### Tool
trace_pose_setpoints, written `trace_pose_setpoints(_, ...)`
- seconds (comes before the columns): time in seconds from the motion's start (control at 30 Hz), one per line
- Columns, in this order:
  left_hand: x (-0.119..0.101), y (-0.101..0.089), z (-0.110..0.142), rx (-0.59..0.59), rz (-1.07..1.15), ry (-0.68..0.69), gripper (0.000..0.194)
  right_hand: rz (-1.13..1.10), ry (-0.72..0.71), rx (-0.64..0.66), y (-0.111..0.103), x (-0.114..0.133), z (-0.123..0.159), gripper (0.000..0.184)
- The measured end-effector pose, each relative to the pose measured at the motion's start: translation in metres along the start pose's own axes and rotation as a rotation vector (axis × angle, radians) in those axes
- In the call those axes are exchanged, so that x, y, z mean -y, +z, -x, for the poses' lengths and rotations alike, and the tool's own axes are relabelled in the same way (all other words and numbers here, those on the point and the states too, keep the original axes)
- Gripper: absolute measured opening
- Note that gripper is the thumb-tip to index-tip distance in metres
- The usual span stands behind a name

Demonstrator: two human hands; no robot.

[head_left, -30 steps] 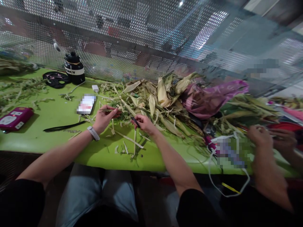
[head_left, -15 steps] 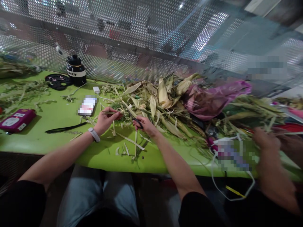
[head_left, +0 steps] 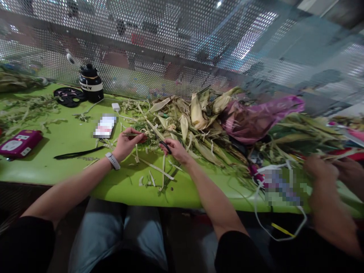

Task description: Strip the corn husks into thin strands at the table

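Note:
My left hand (head_left: 128, 143) is closed in a pinch on a thin greenish plant strip (head_left: 131, 134). In my right hand (head_left: 176, 150) are black-handled scissors (head_left: 165, 148); their blades are hard to make out against the plant scraps. Both hands hover close together over the front edge of a heap of dry corn husks (head_left: 184, 123). Below them, cut pale strips (head_left: 156, 167) lie scattered on the green tabletop (head_left: 122, 189).
A pink plastic bag (head_left: 247, 121) rests on the heap's right side. To the left are a phone (head_left: 105, 126), a black strap (head_left: 78, 153), a black bottle (head_left: 91, 83) and a magenta box (head_left: 21, 144). At right, a co-worker's hands (head_left: 321, 168) hold pale strips. A perforated metal screen (head_left: 136, 49) stands behind.
My two hands have hardly moved and keep their grips. At the right, the co-worker's hands and the strip in them have shifted slightly.

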State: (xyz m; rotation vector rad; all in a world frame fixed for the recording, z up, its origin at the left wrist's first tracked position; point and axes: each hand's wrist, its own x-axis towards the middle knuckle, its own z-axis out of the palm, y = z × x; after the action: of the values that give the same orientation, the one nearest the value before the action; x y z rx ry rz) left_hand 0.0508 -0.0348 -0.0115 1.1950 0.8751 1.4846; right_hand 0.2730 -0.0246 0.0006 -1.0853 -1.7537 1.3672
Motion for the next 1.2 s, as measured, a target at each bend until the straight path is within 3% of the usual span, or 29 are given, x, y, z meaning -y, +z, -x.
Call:
trace_pose_setpoints(0.23,-0.003,-0.001,0.000,-0.018,-0.035,-0.022,0.033,-0.050,-0.040,-0.128,-0.005,-0.001,-0.002,0.047)
trace_pose_setpoints(0.4,-0.007,-0.002,0.002,0.009,-0.036,-0.069,0.036,0.021,0.013,-0.130,-0.005,0.001,-0.003,0.048)
trace_pose_setpoints(0.5,-0.008,-0.002,0.001,-0.017,0.028,-0.121,0.036,0.222,0.016,-0.159,-0.007,-0.003,-0.003,0.046)
trace_pose_setpoints(0.6,-0.006,-0.003,-0.002,-0.074,0.123,-0.136,0.033,0.577,0.023,-0.200,-0.012,-0.007,-0.001,0.041)
trace_pose_setpoints(0.73,-0.004,-0.004,-0.003,-0.090,0.173,-0.140,0.032,0.875,0.022,-0.061,-0.013,-0.008,0.001,0.032)
trace_pose_setpoints(0.83,-0.005,-0.003,-0.002,-0.080,0.164,-0.167,0.034,0.930,-0.107,0.022,-0.008,-0.011,0.001,0.038)
trace_pose_setpoints(0.93,-0.006,0.000,0.000,-0.073,0.176,-0.180,0.035,1.000,-0.203,0.018,-0.002,-0.017,-0.002,0.045)
trace_pose_setpoints(1.03,-0.007,0.002,-0.001,-0.067,0.213,-0.194,0.033,1.014,-0.202,0.016,0.002,-0.021,-0.005,0.040)
trace_pose_setpoints(1.2,-0.006,0.002,0.001,-0.042,0.246,-0.223,0.030,0.878,-0.143,0.121,-0.001,-0.021,-0.008,0.021)
